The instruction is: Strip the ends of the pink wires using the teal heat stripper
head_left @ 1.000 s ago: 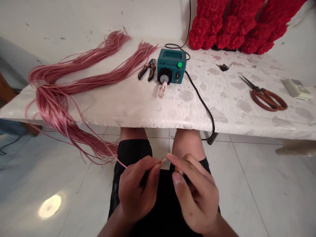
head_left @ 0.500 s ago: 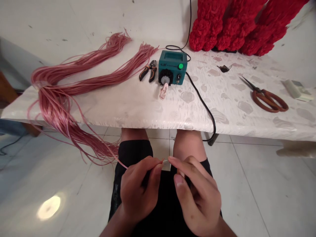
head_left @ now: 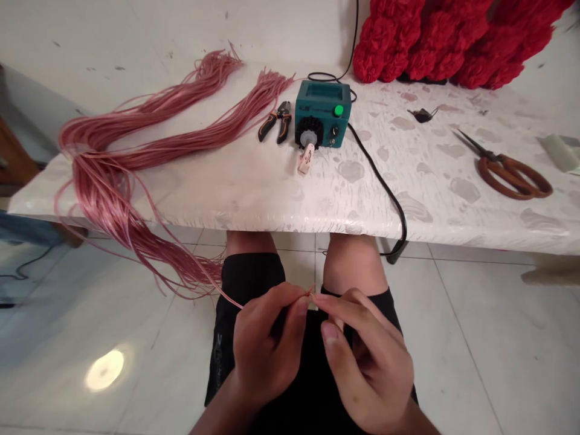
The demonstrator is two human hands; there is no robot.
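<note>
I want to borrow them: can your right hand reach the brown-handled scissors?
Probably, once it lets go: the right hand pinches the pink strand's end, and nothing stands between it and the scissors on the table.

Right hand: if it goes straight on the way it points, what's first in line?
The right hand would probably meet the pink strand's tip first, pinched by the left hand; depth is unclear.

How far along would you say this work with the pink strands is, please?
Done: possibly the ruffled red bundles at the back of the table, if those are finished pieces. In hand: one pink strand, pinched by the left hand, with the right hand at its tip. Left: the large pink bundle, its strands loose and draped over the table edge; the pliers and scissors lie unused.
</note>
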